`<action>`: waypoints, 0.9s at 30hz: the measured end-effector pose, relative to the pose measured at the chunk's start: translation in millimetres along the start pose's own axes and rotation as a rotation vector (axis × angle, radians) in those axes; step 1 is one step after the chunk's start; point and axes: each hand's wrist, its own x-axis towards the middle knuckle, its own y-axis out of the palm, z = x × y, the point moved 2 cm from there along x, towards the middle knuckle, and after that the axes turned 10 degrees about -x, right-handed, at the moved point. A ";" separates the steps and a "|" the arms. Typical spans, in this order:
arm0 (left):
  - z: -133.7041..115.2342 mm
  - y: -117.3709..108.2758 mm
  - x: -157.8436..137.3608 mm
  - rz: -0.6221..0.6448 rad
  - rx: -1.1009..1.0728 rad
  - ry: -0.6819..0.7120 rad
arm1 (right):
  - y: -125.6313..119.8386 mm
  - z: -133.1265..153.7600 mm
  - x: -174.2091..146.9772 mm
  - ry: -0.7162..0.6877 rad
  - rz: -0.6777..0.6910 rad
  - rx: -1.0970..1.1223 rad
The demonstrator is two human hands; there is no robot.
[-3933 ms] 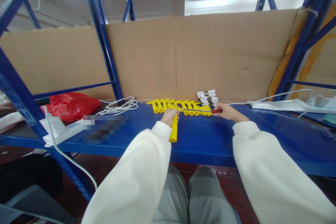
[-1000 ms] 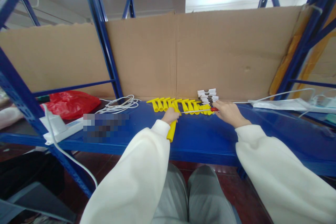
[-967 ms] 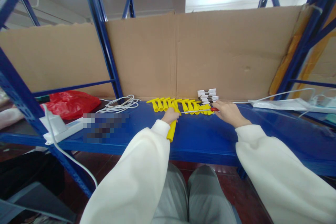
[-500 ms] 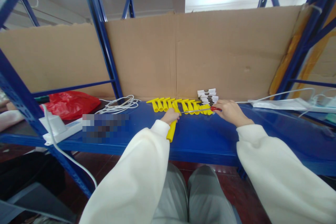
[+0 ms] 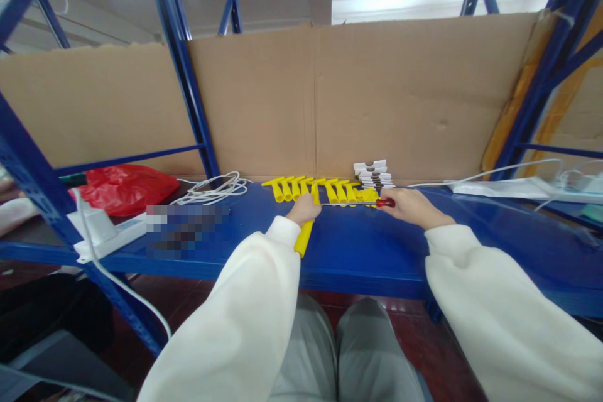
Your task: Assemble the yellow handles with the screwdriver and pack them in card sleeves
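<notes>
We've got a plain cream-white top on, long-sleeved. Left sleeve (image 5: 230, 308) is cut wide and baggy through the forearm, soft thick-looking fabric, a few creases. Right sleeve (image 5: 499, 301) matches: same colour, same loose cut. Both taper at the wrist; left cuff (image 5: 284, 229) and right cuff (image 5: 440, 234) are narrow bands, same cream, cloth bunching behind them. Left hand (image 5: 304, 208) and right hand (image 5: 411, 206) are bare. Below, we see grey trousers (image 5: 308, 348), loose, with soft folds along both legs.
</notes>
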 end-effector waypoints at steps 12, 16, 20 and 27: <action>1.0 -0.5 -1.7 0.002 -0.107 -0.023 | 9.3 -2.0 1.6 -0.055 0.075 0.114; 2.7 -1.5 0.6 -0.006 -0.086 -0.018 | 5.7 2.5 0.3 -0.025 0.047 0.066; 3.6 -2.0 1.9 0.004 -0.059 -0.003 | 5.3 4.2 0.1 -0.043 0.009 0.004; 4.6 -0.7 2.8 -0.022 -0.106 -0.020 | 3.4 2.9 0.1 -0.055 0.030 0.045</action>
